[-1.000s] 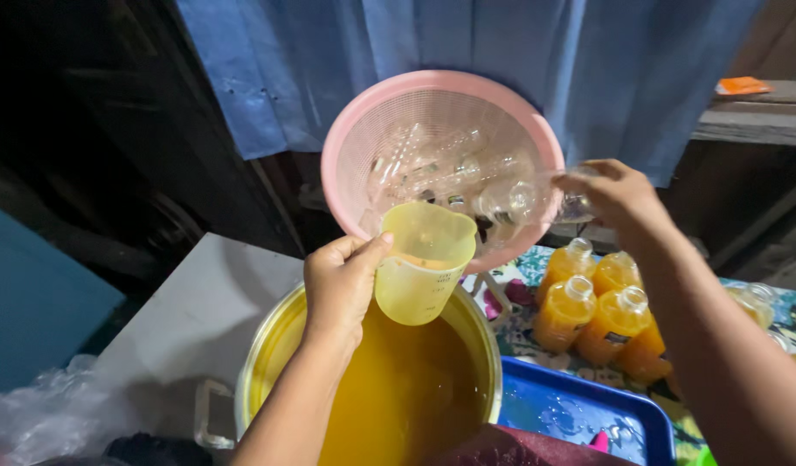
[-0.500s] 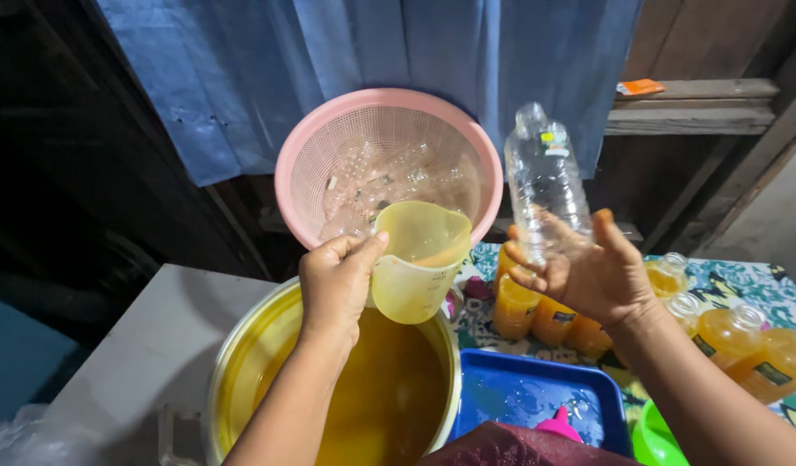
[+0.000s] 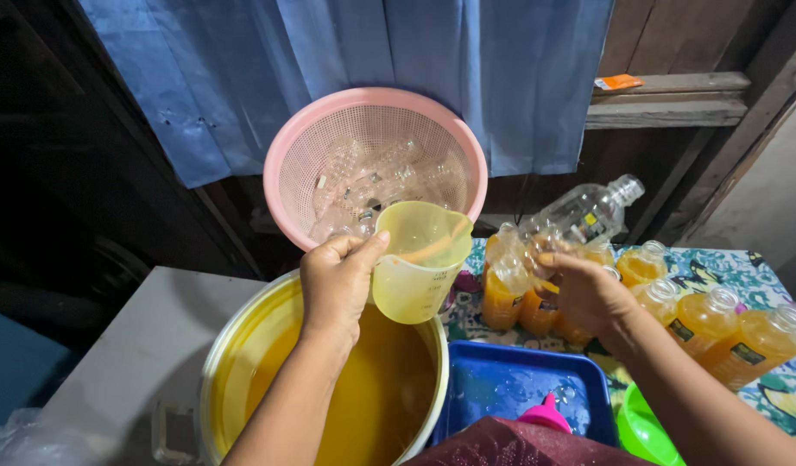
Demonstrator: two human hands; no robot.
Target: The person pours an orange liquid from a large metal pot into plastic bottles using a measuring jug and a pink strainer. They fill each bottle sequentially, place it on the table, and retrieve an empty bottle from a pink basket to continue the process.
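Left hand (image 3: 339,285): clenched on yellow jug (image 3: 418,259), held above pot of orange liquid (image 3: 363,397). Right hand (image 3: 588,293): grasping clear empty bottle (image 3: 588,214), tilted, base hidden by fingers. Pink basket (image 3: 286,160): contents blurred, clear bottles apparently. Blue tray (image 3: 519,380): partly cut off.

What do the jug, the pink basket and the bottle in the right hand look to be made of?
Jug: translucent yellowish plastic, apparently; light shows through its wall. Pink basket: moulded plastic, with a fine mesh wall and solid rim. Bottle: clear, thin, glossy plastic, probably; the background shows through.
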